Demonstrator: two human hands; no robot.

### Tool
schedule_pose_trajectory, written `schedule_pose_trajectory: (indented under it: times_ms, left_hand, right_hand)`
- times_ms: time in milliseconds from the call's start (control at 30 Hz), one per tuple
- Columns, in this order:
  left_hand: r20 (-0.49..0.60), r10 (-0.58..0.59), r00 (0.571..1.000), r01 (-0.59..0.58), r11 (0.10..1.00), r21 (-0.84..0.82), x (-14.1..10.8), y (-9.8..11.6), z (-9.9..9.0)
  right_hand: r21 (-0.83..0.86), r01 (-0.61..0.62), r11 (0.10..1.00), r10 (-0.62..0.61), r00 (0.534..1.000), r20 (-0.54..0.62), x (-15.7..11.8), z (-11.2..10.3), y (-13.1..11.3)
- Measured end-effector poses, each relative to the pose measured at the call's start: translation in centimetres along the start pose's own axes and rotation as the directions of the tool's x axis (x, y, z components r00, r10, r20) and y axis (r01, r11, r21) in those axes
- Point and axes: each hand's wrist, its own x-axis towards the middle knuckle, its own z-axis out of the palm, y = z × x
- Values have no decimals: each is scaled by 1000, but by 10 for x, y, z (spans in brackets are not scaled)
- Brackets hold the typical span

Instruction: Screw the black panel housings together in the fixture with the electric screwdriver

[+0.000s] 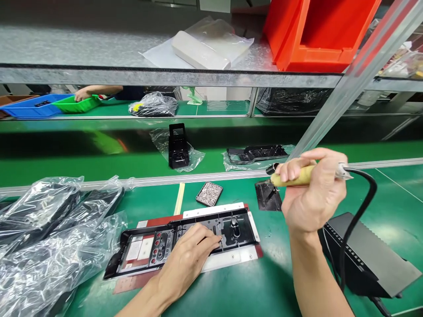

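Note:
My right hand is raised on the right, wrapped round the yellow handle of a soldering iron. Its tip end points left, above a small dark plate. My left hand lies over the middle of a long black plastic panel. Thumb and fingers are bunched together at the panel's inner face; whatever may be between them is too small to make out. The panel rests in a fixture with white strips on a reddish base. A black post stands up inside its right end.
Plastic-wrapped dark parts crowd the left. A tray of small pale grains sits behind the panel. A black box and the iron's cable are at right. Two black parts lie beyond the rail. Overhead, a shelf holds a red bin. A co-worker's hand reaches a green tray.

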Motion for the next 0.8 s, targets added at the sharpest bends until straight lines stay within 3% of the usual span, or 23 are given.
schedule_pose_trajectory:
  times_ms: [200,267,433,600,800]
  left_hand:
    - [82,84,993,-96,983,156,-4,3,-2]
    - [42,103,994,-109,979,171,-5,4,-2]
    - [-164,105,981,-66,972,227,-20,1,-5]
    - [-289,73,955,8,963,269,-37,-8,-4]
    - [-355,41,934,55,965,257,-47,-14,3]
  right_hand:
    - [97,-195,976,189,980,66,-32,22,-21]
    - [149,-289,946,271,954,127,-43,27,-20]
    - [147,-521,841,467,835,289,-69,33,-7]
    - [81,-578,812,519,778,354,-87,35,2]
    - [51,-572,819,512,768,384,-95,35,4]
